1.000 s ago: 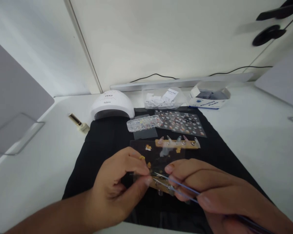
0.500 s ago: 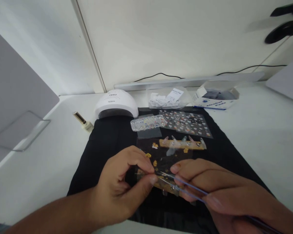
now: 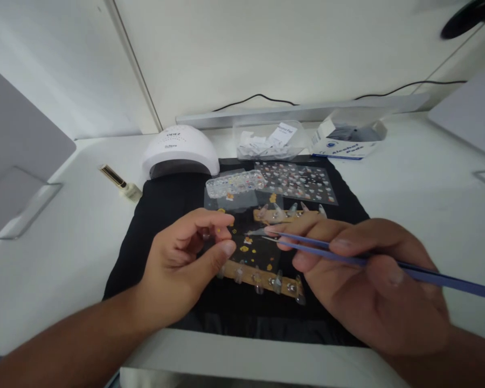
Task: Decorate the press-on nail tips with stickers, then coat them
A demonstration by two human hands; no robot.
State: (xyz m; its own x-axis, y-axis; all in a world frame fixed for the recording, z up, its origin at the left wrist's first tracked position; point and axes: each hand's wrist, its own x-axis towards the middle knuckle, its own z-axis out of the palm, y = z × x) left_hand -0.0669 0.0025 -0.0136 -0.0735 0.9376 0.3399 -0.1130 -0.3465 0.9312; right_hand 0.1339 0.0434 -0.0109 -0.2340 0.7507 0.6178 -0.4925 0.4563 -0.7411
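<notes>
My left hand (image 3: 186, 258) is over the left edge of a clear sticker sheet (image 3: 262, 256) with yellow and white motifs. Its thumb and index finger are apart, and a tiny yellow spot shows by its middle finger. In my right hand (image 3: 372, 285) is a pair of blue tweezers (image 3: 319, 248); their fine tips point left over the sheet, slightly apart. Whether the tips carry anything is too small to tell. Just nearer than the sheet is a wooden strip (image 3: 246, 274) with several clear nail tips standing on it. A second such strip (image 3: 283, 216) lies farther back, partly behind my right fingers.
On the black cloth (image 3: 137, 253) lie a clear rhinestone case (image 3: 236, 184) and another patterned sticker sheet (image 3: 297, 180). Behind are a white nail lamp (image 3: 181, 145), a clear tub of packets (image 3: 269, 143) and an alcohol pad box (image 3: 347, 140). A polish bottle (image 3: 127, 188) stands left.
My left thumb and index finger have come apart from their pinch. The tweezers have drawn back from my left fingertips, and the near strip shows more fully. The view has shifted.
</notes>
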